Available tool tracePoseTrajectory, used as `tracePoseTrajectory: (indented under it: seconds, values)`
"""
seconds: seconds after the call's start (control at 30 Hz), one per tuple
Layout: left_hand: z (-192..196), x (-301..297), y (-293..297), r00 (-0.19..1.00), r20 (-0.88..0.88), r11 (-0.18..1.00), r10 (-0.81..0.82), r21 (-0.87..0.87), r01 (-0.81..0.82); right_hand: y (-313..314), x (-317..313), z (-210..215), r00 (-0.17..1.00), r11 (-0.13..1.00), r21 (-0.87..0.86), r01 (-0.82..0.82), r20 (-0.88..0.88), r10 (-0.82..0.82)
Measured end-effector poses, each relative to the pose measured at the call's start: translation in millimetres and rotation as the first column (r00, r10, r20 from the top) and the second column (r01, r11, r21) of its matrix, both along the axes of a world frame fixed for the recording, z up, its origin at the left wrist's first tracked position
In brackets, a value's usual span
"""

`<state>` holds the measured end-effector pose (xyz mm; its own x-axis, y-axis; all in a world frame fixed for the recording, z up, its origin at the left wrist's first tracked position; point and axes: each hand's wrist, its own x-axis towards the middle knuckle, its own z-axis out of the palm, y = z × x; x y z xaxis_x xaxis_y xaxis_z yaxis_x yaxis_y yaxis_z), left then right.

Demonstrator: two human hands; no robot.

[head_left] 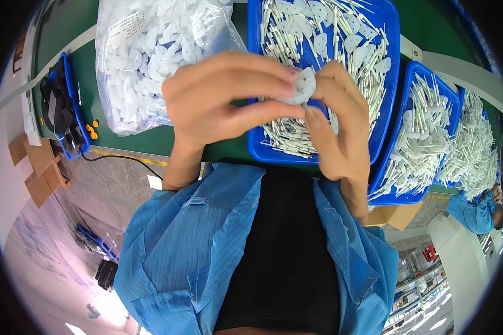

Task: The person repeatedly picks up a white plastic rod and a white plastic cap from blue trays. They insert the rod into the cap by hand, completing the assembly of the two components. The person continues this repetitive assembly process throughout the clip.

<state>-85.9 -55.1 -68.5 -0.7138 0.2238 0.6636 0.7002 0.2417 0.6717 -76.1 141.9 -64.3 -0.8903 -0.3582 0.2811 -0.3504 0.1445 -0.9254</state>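
Here, two hands meet at one white piece

The white piece (305,85) is up in the air over the left part of the big tray (394,56), between both hands. The left hand (223,97) pinches its left edge, fingertips above and thumb below. The right hand (343,123) comes in at the other edge with thumb and bent forefinger; whether these grip the piece or only touch it, I cannot tell. A short pale stub (304,105) shows just under it, too small to make out.

Blue and shallow, the big tray holds thin white sticks (288,142) with more flat white pieces (320,43) among them. Left of it, on the green table (151,142), a clear bag (156,56) is full of white parts. A smaller blue tray (408,199) stands to the right, heaped with sticks and flat pieces, and a further heap (470,145) lies beyond. At far left are black things (58,109) in a blue tub, with orange bits (93,133) just beside.
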Motion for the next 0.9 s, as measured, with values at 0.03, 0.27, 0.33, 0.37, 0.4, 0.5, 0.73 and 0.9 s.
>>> tracePoseTrajectory:
  seconds: [0.03, 0.27, 0.33, 0.37, 0.4, 0.5, 0.73, 0.9]
  values:
    - [-2, 3, 1, 0.998, -0.06, 0.999, 0.03, -0.031, -0.032, 0, -1, 6, 0.995, 0.997, -0.069, -0.034, 0.096, 0.04]
    - [-26, 22, 6, 0.994, -0.07, 0.967, 0.079, 0.248, -0.06, -16, -6, 37, 0.847, 0.947, 0.28, 0.155, 0.456, -0.273]
    - [-28, 20, 13, 0.999, 0.033, 0.876, 0.016, 0.482, -0.03, -17, -23, 9, 0.939, 0.812, 0.525, 0.256, 0.063, -0.337]
    - [-28, 19, 14, 0.997, 0.074, 0.853, -0.032, 0.522, -0.011, -13, -29, -12, 0.934, 0.771, 0.54, 0.338, -0.096, -0.343]
    - [-28, 18, 14, 0.99, 0.114, 0.828, -0.081, 0.561, 0.003, -13, -31, -27, 0.915, 0.701, 0.596, 0.392, -0.177, -0.362]
    - [-29, 20, 6, 0.957, 0.248, 0.856, -0.15, 0.518, 0.0, -21, -30, -41, 0.888, 0.524, 0.729, 0.44, -0.266, -0.375]
    - [-26, 12, 11, 0.819, 0.573, 0.905, -0.03, 0.363, -0.221, 0, -13, -32, 0.941, 0.709, 0.631, 0.315, -0.111, -0.319]
    - [-15, 8, 22, 0.682, 0.721, 0.845, -0.121, 0.436, -0.311, -11, 5, 5, 0.909, 0.917, 0.282, 0.282, 0.226, -0.35]
